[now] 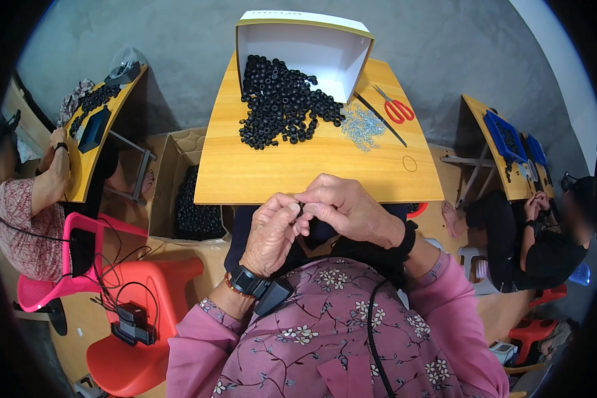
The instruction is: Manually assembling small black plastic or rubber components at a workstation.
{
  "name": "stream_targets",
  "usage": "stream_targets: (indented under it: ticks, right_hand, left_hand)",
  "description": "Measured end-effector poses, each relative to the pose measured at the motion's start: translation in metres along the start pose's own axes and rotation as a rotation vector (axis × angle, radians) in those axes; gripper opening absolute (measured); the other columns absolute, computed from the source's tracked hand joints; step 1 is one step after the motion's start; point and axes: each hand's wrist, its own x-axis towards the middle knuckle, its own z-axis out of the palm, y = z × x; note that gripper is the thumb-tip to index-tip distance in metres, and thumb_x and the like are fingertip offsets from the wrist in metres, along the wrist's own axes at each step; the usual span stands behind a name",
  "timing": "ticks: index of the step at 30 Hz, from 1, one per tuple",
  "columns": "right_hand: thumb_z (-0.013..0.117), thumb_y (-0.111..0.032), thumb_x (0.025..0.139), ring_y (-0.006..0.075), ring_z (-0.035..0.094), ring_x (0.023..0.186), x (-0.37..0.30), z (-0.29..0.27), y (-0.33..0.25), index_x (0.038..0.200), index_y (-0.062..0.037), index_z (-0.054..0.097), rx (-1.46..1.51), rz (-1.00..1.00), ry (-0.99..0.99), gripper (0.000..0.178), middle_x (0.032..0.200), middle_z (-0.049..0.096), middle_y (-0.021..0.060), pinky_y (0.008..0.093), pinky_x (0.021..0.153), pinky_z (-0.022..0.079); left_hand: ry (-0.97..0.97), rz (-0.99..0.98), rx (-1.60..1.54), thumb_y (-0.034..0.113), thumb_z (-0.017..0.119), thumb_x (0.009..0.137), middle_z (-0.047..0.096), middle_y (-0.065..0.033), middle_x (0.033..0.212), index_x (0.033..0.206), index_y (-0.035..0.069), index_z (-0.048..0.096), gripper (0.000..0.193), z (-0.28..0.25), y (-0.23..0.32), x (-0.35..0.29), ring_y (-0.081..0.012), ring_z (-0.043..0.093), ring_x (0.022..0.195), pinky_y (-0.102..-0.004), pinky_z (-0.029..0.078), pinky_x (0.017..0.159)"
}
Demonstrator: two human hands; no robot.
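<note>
Just off the near edge of the yellow table (245, 186), my two hands meet in front of my body. My left hand (272, 229) pinches a small black piece (302, 207), mostly hidden by the fingers. The fingertips of my right hand (348, 209) close on the same spot from the other side. Beyond them, a heap of small round black parts (282, 99) spills from a white-lined box (338, 50) lying on its side. Small clear plastic pieces (363, 126) lie in a loose pile to the right of the heap.
Red-handled scissors (398, 111), a thin black rod (381, 121) and a rubber band (410, 163) lie on the table's right. A carton (169, 179) of black parts stands left on the floor, near a red chair (129, 345). People work at side tables left and right.
</note>
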Motion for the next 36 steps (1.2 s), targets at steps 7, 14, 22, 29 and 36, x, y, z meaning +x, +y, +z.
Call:
stream_targets:
  ticks: [7,14,22,29,36]
  right_hand:
    - [0.060,-0.004,0.087,0.0253,0.063,0.075,0.003,-0.013,-0.007,0.109,-0.0048,0.072,-0.061,0.030,-0.067,0.025,0.081,0.063,0.0102,0.0346,0.070,0.051]
    - [0.060,-0.002,0.085,0.0250,0.063,0.073,0.001,-0.013,-0.003,0.107,-0.0084,0.072,-0.053,-0.037,-0.040,0.026,0.080,0.062,0.0083,0.0352,0.068,0.051]
    - [0.060,0.001,0.085,0.0244,0.064,0.073,-0.008,-0.003,0.001,0.107,-0.0085,0.072,-0.014,-0.048,0.050,0.027,0.081,0.062,0.0081,0.0332,0.065,0.051]
    - [0.062,-0.005,0.086,0.0269,0.065,0.076,-0.015,-0.005,0.008,0.110,-0.0068,0.070,-0.149,-0.125,-0.005,0.025,0.085,0.062,0.0096,0.0349,0.067,0.052]
    - [0.066,-0.005,0.087,0.0285,0.066,0.080,-0.015,-0.004,0.005,0.115,-0.0053,0.068,-0.062,-0.110,-0.004,0.028,0.088,0.063,0.0116,0.0354,0.072,0.054]
  left_hand:
    - [-0.048,-0.031,0.039,0.015,0.061,0.099,0.070,-0.0138,0.097,0.104,0.002,0.062,0.013,-0.005,-0.002,0.000,-0.0155,0.066,0.079,-0.0306,0.055,0.073]
    - [-0.069,-0.040,0.042,0.012,0.062,0.098,0.071,-0.0163,0.099,0.108,0.000,0.064,0.015,-0.008,-0.002,-0.001,-0.0161,0.068,0.080,-0.0302,0.056,0.074]
    - [-0.090,-0.051,0.029,0.013,0.062,0.098,0.071,-0.0164,0.099,0.109,0.000,0.064,0.017,-0.010,-0.002,-0.001,-0.0159,0.068,0.080,-0.0299,0.057,0.073]
    - [-0.088,-0.108,0.033,0.014,0.060,0.100,0.070,-0.0146,0.097,0.105,0.001,0.063,0.014,-0.010,-0.005,0.001,-0.0155,0.066,0.078,-0.0296,0.055,0.073]
    - [-0.020,-0.011,0.076,0.011,0.059,0.098,0.067,-0.0102,0.090,0.095,0.003,0.061,0.009,-0.004,-0.009,-0.001,-0.0140,0.063,0.074,-0.0286,0.053,0.069]
